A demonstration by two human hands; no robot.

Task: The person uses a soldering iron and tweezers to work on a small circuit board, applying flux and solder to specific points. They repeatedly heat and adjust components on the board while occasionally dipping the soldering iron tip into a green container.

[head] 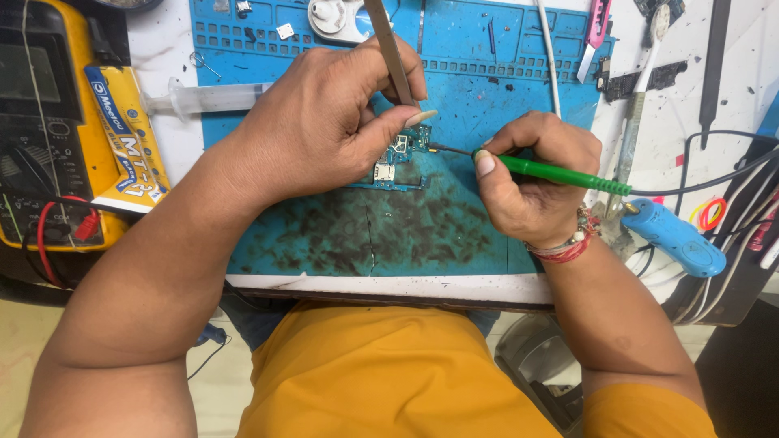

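A yellow meter (49,122) sits far left of the left hand (324,113), whose fingers pinch tweezers (391,53) over the board (402,158). Just right, the right hand (531,174) has its fingers closed around a green iron (560,174), tip touching the board on the blue mat (454,219).

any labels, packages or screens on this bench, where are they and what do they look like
Multimeter screen: far left edge, a dull grey rectangle in the black face of a yellow-cased meter, nothing readable lit.
Meter label: a long strip down the meter's right side, left of the blue mat, blue and white on yellow.
No packages or signs show; the left hand and right hand work over a small circuit board.
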